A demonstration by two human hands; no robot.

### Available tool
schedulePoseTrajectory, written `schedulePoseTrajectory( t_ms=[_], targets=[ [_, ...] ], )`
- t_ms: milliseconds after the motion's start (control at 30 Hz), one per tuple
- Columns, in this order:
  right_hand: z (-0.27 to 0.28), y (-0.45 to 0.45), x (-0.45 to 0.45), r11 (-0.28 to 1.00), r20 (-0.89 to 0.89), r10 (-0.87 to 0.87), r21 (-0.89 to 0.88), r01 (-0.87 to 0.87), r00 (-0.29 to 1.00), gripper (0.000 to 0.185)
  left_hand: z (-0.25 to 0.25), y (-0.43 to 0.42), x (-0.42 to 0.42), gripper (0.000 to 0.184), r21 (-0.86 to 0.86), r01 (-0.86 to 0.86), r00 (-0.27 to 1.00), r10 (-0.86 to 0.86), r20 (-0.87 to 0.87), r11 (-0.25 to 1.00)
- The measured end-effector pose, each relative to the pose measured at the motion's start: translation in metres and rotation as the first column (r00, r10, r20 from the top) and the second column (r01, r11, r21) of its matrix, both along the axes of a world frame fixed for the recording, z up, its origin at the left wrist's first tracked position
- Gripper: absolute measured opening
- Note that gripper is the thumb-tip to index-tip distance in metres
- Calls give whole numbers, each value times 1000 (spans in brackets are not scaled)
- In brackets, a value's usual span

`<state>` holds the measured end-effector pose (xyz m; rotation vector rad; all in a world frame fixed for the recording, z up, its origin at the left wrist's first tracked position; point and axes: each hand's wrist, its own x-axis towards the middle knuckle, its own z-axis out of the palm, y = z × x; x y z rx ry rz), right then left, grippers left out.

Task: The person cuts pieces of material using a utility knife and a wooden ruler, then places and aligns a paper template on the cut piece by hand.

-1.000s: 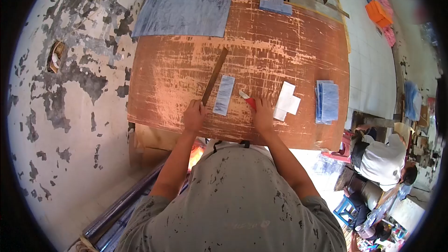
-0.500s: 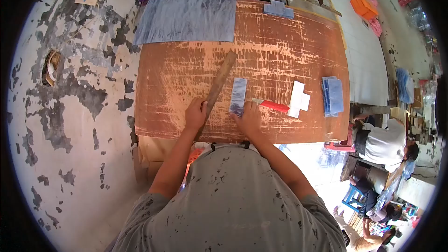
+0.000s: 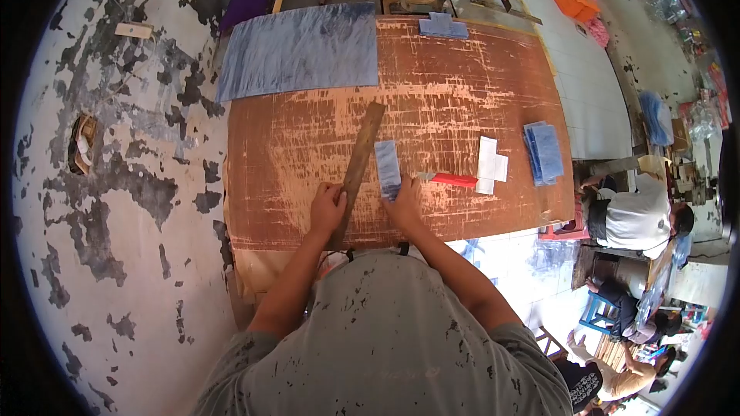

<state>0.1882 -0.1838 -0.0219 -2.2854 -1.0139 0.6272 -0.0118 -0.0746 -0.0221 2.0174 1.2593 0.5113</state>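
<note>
My left hand (image 3: 329, 206) is closed around the lower part of a flat wooden strip (image 3: 362, 158), which slants across the worn brown board (image 3: 293, 139). Just right of the strip lies a narrow blue-grey streaked piece (image 3: 387, 166). Its near end is pinched by my right hand (image 3: 404, 204), whose fingers partly cover it. A cutter knife (image 3: 453, 179) with a red handle rests on the board, its blade toward my right fingers. Beside the handle end is a white cross-shaped template (image 3: 487, 166).
A large blue-grey sheet (image 3: 301, 50) covers the board's far left. Cut blue pieces lie in a stack (image 3: 544, 154) at right and another stack (image 3: 443, 25) at the far edge. A peeling wall (image 3: 116, 223) stands left. Several people sit at right, one in a white shirt (image 3: 636, 216).
The narrow blue-grey piece has turned, its far end swinging left toward the wooden strip. My hands keep their holds. The camera view has shifted, so the board appears lower.
</note>
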Motion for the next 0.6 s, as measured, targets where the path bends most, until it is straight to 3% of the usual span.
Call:
schedulePoseTrajectory(
  t_ms=[133, 200, 233, 267, 300, 333, 400, 467, 500, 567, 600],
  targets=[
    [-14, -3, 11, 999, 34, -22, -29, 23, 999, 72, 6, 0, -5, 31, 7, 36, 999, -36, 14, 999],
    [-18, -15, 25, 997, -153, 76, 40, -71, 985, 52, 9, 1, -8, 32, 22, 46, 998, -47, 47, 999],
    [-12, -23, 31, 997, -149, 74, 44, -68, 986, 52, 16, 2, -10, 34, -58, 30, 999, -27, 36, 998],
    [-4, -33, 39, 998, -453, 56, 60, -33, 890, 43, 22, 3, -11, 36, -137, 12, 1000, -8, 24, 990],
    [7, -43, 46, 998, -711, 44, 66, 4, 701, 35, 26, 4, -12, 36, -133, 14, 1000, -11, 27, 991],
    [17, -58, 55, 998, -710, 44, 70, 8, 703, 35, 28, 5, -13, 37, -186, 16, 998, -3, 69, 983],
    [43, -83, 67, 967, -620, 254, 162, -195, 743, 33, 33, 5, -11, 38, -234, 30, 993, -3, 114, 972],
    [91, -94, 63, 980, -666, 191, 95, -172, 721, 34, 42, -4, -6, 39, -580, 300, 898, -19, 440, 758],
    [104, -99, 60, 987, -710, 126, 24, -156, 693, 35, 64, -8, -1, 39, -582, 303, 899, -22, 438, 755],
    [102, -108, 56, 990, -656, 136, 58, -131, 742, 33, 113, -10, 18, 38, -764, 430, 902, -190, 388, 480],
    [103, -107, 57, 989, -597, 149, 97, -114, 789, 33, 113, -11, 24, 38, -759, 439, 898, -199, 393, 482]
  ],
)
